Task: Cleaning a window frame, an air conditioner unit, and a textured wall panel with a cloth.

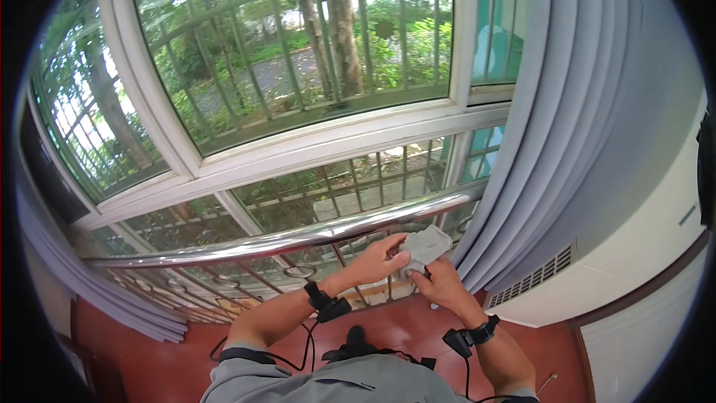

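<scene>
A folded light grey cloth [428, 245] is between my two hands, just on my side of the shiny metal handrail [313, 235]. My left hand [383, 257] grips the cloth's left edge, thumb on the near face. From below, my right hand [439, 282] pinches its lower part between thumb and fingers. Part of the cloth is hidden behind my fingers. Beneath the handrail, thin metal balusters with rings [299, 271] run down toward the floor. I cannot tell whether the cloth touches the rail.
Behind the rail stands a white-framed window [335, 129] with bars outside it. A grey curtain [537, 140] hangs close on the right, another curtain [112, 291] at left. A white cabinet with a vent grille [534, 274] stands right of the reddish floor [386, 327]. Black cables [307, 347] run from wrist-worn devices.
</scene>
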Available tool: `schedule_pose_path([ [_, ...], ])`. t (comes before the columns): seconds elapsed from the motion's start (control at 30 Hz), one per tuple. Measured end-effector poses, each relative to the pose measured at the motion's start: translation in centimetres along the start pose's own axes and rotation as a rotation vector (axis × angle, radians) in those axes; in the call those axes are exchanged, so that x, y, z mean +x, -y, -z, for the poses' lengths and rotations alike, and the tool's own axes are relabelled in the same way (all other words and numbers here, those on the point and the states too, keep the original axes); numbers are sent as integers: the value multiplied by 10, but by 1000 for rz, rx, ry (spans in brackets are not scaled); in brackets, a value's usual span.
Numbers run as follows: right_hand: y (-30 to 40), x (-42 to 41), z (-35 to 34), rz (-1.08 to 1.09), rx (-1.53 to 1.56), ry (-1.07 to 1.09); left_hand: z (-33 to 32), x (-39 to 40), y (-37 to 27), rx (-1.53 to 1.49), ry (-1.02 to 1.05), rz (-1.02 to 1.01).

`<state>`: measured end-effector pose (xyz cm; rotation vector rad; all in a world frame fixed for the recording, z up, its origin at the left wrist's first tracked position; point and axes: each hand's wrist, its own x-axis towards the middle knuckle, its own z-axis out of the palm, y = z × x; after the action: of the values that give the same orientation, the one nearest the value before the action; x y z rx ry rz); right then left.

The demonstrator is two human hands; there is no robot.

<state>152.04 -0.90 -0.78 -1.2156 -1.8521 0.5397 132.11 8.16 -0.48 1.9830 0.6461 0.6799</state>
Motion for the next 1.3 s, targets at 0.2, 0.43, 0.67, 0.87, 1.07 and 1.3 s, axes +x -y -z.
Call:
schedule_pose_path([
  [0.2,-10,-39,5,-89,-166,39,-39,1,-10,-62,142,4],
  [0.43,3,-48,24,-211,-101,31,-49,20,-10,189,-4,-194],
  [0.67,31,-52,63,-359,153,-140,-8,33,-58,138,107,-184],
  [0.87,35,-14,58,-106,-9,-264,12,35,-74,8,300,-61],
  [1.07,10,5,45,-228,250,-241,55,36,-68,304,93,-41],
  [1.3,23,79,40,72,31,-348,129,37,-90,601,-135,-198],
])
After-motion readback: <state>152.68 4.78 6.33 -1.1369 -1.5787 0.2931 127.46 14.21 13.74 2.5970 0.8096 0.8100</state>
